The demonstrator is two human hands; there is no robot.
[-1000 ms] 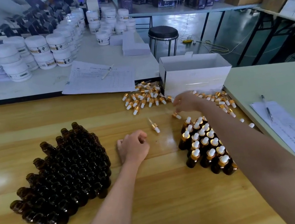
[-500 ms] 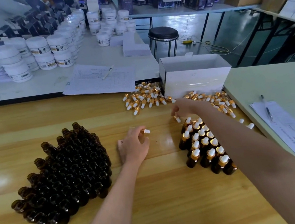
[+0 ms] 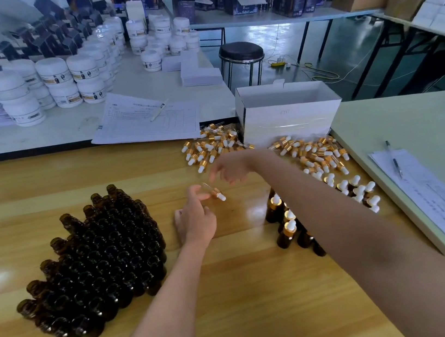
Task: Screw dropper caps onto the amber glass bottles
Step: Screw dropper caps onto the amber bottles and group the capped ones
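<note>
Bench [image 3: 247, 293]: honey-yellow wood with long darker grain stripes.
Bottles [image 3: 99, 257]: dark amber brown, almost black.
Dropper caps [image 3: 310, 153]: gold collars, white bulbs.
Box [image 3: 289, 121]: plain white.
Jars [image 3: 56, 74]: white, with gold-and-black label bands.
Paper [image 3: 149, 121]: white, printed with a fine grid.
Stool [image 3: 240, 51]: black seat, silver legs.
Side bench [image 3: 410, 127]: pale green.

Two hands [image 3: 196, 221] [image 3: 231, 167], two pens [image 3: 159, 110] [image 3: 394, 159] — one stool [image 3: 240, 51], one box [image 3: 288, 114].

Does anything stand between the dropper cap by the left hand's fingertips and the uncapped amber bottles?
Nothing visible does. The dropper cap is at the fingertips of the left hand; only bare wooden table lies between that hand and the uncapped bottles.
</note>
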